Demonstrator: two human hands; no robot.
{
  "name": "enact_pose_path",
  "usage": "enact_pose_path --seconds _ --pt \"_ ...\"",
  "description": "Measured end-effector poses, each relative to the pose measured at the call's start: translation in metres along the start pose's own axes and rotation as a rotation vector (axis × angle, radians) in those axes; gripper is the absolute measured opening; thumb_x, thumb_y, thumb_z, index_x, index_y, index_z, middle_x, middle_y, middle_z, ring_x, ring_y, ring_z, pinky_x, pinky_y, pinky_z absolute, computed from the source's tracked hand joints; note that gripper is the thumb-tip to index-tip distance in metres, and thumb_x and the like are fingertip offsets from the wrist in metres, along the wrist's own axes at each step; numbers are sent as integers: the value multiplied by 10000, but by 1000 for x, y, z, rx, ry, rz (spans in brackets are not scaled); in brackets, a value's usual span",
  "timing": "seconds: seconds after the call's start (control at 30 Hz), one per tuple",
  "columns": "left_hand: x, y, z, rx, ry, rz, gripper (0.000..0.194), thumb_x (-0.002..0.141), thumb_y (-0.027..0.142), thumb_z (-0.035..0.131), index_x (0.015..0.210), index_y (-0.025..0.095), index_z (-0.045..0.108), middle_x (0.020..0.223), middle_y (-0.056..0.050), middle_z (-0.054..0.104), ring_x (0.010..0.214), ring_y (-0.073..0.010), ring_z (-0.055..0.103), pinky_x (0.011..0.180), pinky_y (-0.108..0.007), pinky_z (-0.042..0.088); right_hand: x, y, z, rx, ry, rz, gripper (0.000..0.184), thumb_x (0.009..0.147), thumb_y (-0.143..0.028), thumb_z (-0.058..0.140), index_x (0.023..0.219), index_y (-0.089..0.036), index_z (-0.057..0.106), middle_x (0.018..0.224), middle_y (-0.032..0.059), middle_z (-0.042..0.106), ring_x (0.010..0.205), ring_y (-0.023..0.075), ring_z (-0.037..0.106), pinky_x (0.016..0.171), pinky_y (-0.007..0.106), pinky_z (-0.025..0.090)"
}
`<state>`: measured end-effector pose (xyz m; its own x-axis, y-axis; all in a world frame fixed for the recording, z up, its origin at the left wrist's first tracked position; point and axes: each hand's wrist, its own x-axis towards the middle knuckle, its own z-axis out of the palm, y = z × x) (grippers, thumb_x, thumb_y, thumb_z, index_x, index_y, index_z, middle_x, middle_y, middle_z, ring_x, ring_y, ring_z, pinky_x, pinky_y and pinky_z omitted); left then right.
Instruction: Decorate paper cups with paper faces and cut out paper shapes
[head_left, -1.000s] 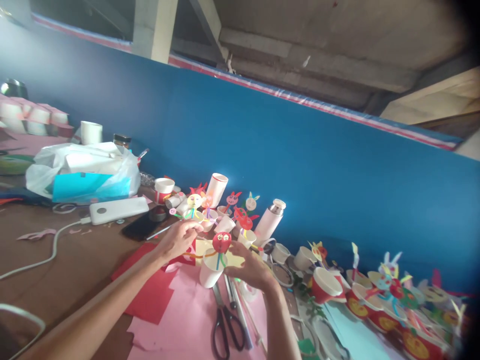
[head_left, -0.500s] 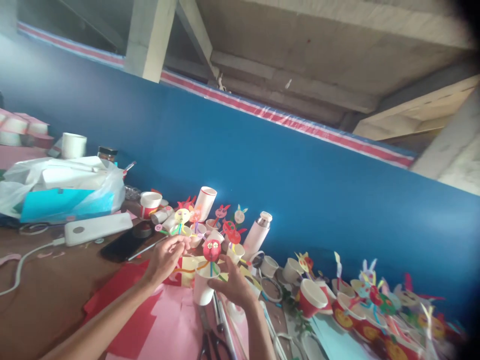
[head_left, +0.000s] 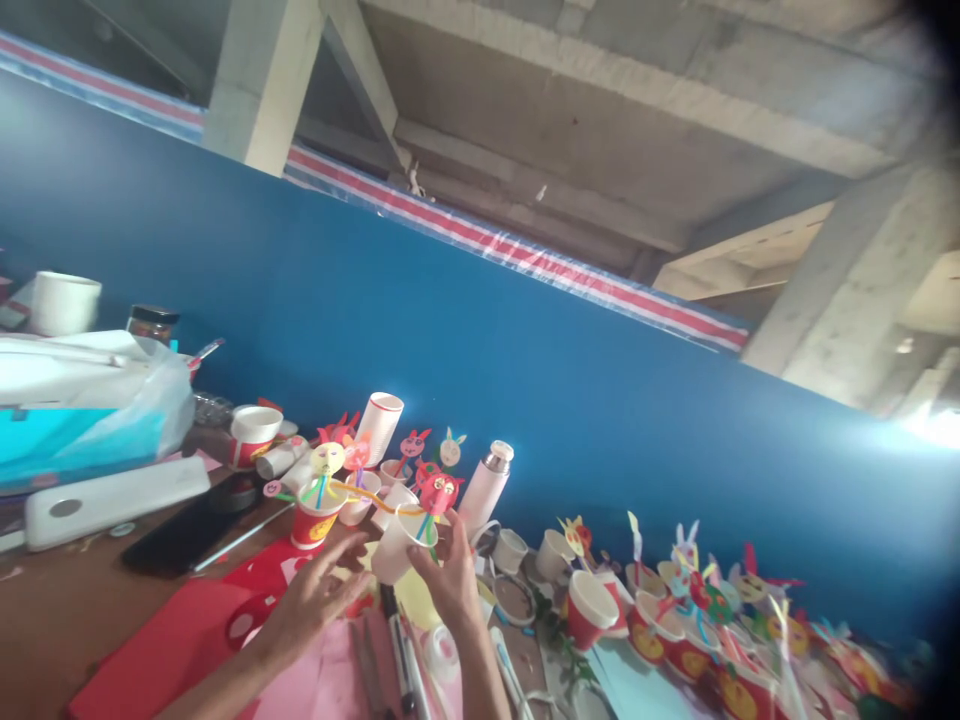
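Note:
A white paper cup (head_left: 391, 556) is tilted in my right hand (head_left: 452, 580), whose thumb and fingers close on its right side. From this cup rises a red round paper face (head_left: 439, 493) on a blue and green stem, with an orange pipe cleaner (head_left: 371, 494) stretched out to the left. My left hand (head_left: 322, 590) is open just left of the cup's lower part, fingers apart, holding nothing. Behind it stands a red-and-white paper cup (head_left: 313, 522) bearing a yellow paper face (head_left: 328, 459).
Red paper (head_left: 161, 640) and several pens and sticks lie below the hands. A pale thermos (head_left: 484, 492) stands behind. Several decorated cups (head_left: 679, 640) crowd the right. A black phone (head_left: 187, 525), a white power bank (head_left: 116, 500) and a plastic bag (head_left: 161, 390) are at left.
My right hand has raised and tilted the cup leftward. My left hand has dropped from beside the pipe cleaner to below the cup's left side, its fingers opening. The view has shifted right.

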<state>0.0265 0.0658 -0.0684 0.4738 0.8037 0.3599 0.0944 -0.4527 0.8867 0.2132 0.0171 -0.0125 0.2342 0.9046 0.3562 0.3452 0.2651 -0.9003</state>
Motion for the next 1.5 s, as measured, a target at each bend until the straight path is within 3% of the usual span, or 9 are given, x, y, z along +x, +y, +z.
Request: enact_pose_path --seconds 0.1,0.3,0.57,0.67,0.77,0.93,1.1,1.27,1.5 --pt "-2 4 -3 -33 21 -79 615 747 510 553 1308 294 424 1238 -81 558 904 -259 608 775 -324 505 -3 -7 6 -3 -24 -2 522 688 -231 655 1142 -208 399 1059 72 647 961 232 631 843 320 482" --pt "-7 19 2 12 9 -25 655 700 464 609 1309 305 432 1291 -56 516 1130 -335 490 887 -375 463 -8 -12 17 -26 -58 22 421 673 -180 649 1063 -177 489 1054 62 660 971 219 631 854 310 472" --pt "-9 15 13 -98 254 -59 519 694 450 635 1161 253 519 1082 -60 602 978 -270 585 815 -376 513 -13 -14 33 -82 -37 41 396 644 -133 648 1024 -179 550 988 60 673 913 230 639 816 328 478" --pt "-7 10 13 -64 260 -150 441 717 462 630 1084 235 540 1042 -63 622 928 -258 605 789 -382 519 -14 -12 32 -80 -37 13 428 622 -130 676 1033 -196 577 967 62 684 885 250 642 801 347 484" --pt "-6 3 14 -45 247 -164 475 715 466 630 1104 215 521 1067 -86 618 920 -262 603 784 -392 519 -10 -7 20 11 -68 -28 424 682 -277 706 1075 -190 572 1009 86 671 925 258 634 817 350 483" --pt "-7 -5 15 -119 247 -181 599 709 471 633 1215 210 446 1147 -101 593 882 -256 621 726 -370 532 1 10 -1 236 141 118 421 832 -543 509 1016 -175 597 884 61 690 815 192 642 746 279 466" --pt "-8 -4 13 -177 235 -193 628 717 462 644 1220 170 408 1166 -133 577 910 -254 617 765 -362 528 3 22 0 349 144 217 405 816 -537 550 873 -150 653 742 33 681 654 133 597 623 227 415" --pt "-7 -5 15 -170 332 -163 555 707 421 646 1180 222 435 1172 -95 579 958 -249 612 777 -325 524 1 21 3 370 134 234 389 749 -511 646 800 -126 667 683 31 669 597 120 574 576 218 399" --pt "-7 -9 16 -274 401 -177 522 690 402 647 1125 254 400 1074 -77 589 882 -258 632 704 -343 546 -1 16 10 513 305 286 400 738 -556 630 807 -162 622 749 15 665 658 116 594 582 204 405"
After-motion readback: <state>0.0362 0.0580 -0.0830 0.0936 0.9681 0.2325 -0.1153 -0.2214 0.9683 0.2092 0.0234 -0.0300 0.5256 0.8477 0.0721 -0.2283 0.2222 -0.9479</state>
